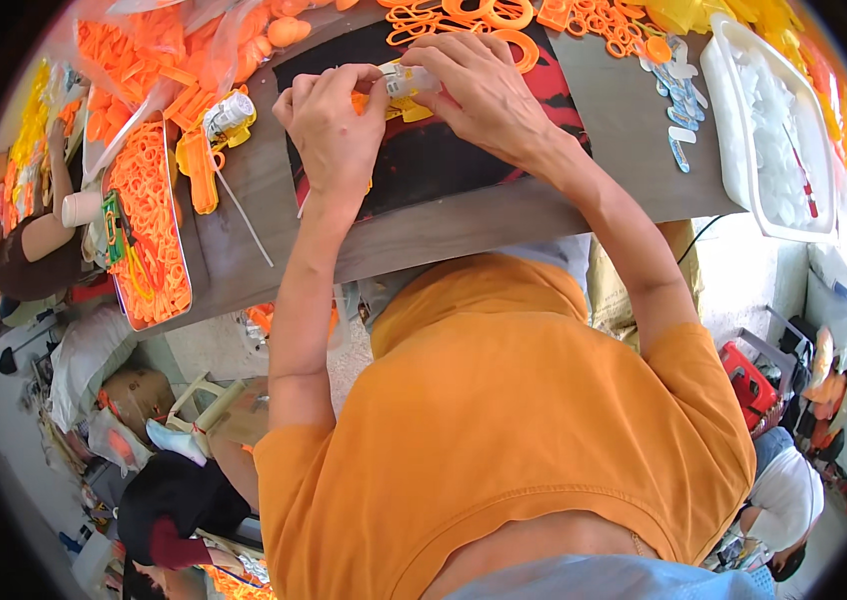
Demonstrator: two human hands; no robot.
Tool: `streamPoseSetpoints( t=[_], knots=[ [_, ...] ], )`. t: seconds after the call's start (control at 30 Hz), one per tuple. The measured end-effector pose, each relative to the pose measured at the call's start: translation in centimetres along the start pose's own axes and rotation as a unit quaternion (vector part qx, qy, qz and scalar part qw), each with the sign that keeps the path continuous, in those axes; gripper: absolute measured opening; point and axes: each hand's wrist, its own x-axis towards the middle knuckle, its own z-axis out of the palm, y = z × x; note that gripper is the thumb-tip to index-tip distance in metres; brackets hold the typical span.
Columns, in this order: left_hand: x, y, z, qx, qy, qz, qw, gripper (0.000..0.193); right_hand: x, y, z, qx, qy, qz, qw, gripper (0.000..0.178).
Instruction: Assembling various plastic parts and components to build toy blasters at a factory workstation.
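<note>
Over a dark mat with red patches [444, 170], my left hand [337, 135] and my right hand [492, 105] grip a toy part [404, 85] between them. It has a whitish, see-through barrel and yellow and orange pieces below. The left thumb and fingers pinch its left end. The right hand's fingers bend over the other end and hide much of it. Left of the mat lies a similar toy gun [206, 170] with an orange handle and a whitish barrel. A thin white stick [244, 216] lies beside it.
A tray of small orange parts [149, 240] stands left, with a green circuit board [120, 230] on it. Orange rings [626, 30] lie beyond the mat. Blue-and-white pieces [682, 105] and a white bin [732, 150] holding a red-handled screwdriver [810, 195] are right. Other people work nearby.
</note>
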Motion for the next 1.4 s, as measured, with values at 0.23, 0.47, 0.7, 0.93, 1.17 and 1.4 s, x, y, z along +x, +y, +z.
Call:
streamPoseSetpoints(
  t=[0.23,0.47,0.7,0.93,1.17,1.4],
  knots=[
    [-0.1,0.0,0.2,0.036,0.009,0.016,0.999,0.009,-0.2,0.4,1.2,-0.032,-0.023,-0.008,0.999,0.031],
    [0.1,0.0,0.3,0.038,-0.008,0.030,0.999,0.012,-0.2,0.1,1.0,-0.097,-0.025,-0.034,0.994,0.033],
    [0.1,-0.3,0.2,0.044,-0.029,0.034,0.998,0.014,-0.2,-1.0,1.3,-0.169,-0.034,-0.037,0.984,0.040],
    [-2.2,1.3,0.4,-0.056,0.010,-0.044,0.997,0.026,-0.9,-1.4,1.6,-0.133,-0.005,-0.024,0.991,0.040],
    [-4.9,2.7,1.0,-0.009,0.022,-0.005,1.000,0.023,-0.8,-1.5,2.9,-0.091,0.068,0.006,0.994,0.029],
    [-4.0,1.1,-1.0,0.036,0.012,0.070,0.997,0.036,-1.0,-1.0,3.7,-0.078,0.086,0.024,0.993,0.026]
  ],
)
